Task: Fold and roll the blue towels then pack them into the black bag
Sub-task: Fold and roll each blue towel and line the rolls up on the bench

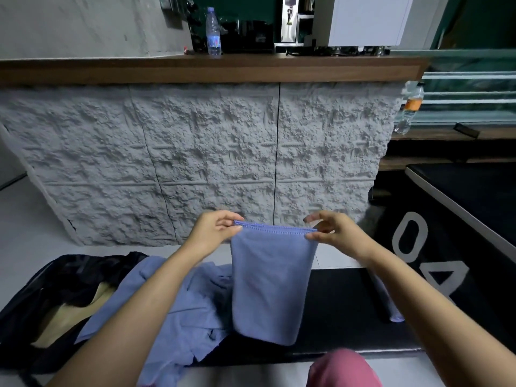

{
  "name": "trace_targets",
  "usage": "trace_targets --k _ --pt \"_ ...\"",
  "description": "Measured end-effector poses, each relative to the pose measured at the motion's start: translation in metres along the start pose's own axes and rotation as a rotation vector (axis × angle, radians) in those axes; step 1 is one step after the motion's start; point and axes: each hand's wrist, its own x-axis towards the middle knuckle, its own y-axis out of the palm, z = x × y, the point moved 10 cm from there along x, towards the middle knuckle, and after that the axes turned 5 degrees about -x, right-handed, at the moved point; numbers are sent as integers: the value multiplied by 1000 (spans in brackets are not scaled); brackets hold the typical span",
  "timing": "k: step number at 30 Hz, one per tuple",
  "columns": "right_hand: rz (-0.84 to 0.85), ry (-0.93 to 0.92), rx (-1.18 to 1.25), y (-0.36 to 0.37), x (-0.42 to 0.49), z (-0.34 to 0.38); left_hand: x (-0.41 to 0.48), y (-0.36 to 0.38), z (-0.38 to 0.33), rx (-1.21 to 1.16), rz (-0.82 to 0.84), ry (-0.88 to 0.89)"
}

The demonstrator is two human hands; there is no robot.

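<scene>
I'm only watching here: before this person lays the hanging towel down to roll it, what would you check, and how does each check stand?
1. Left hand pinches a top corner of the held towel: ok.
2. Right hand pinches the other top corner: ok.
3. Stitched top edges lined up, towel hanging doubled: ok.
4. Bare stretch of dark mat beside the loose towel pile for laying it down: ok.
5. Black bag gaping open: ok.
6. Room left inside the bag: cannot tell.
</scene>
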Motion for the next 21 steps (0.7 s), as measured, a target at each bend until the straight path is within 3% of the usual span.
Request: trace_targets --k 3,6,11,14,17,21 --pt "37 42 -260 7 13 -26 11 12 26 121 15 -37" --pt "-71 68 -499 9 26 -47 29 27 43 217 15 -48" --pt "-461 -13 -442 -40 22 -37 54 34 7 170 -101 172" --pt "-569 -89 -495 -38 1 -50 45 51 17 196 -78 263" --pt "-468 -61 -543 3 -20 -105 32 88 92 313 37 169" --pt "-153 134 -634 77 -41 -201 5 139 203 368 241 -38"
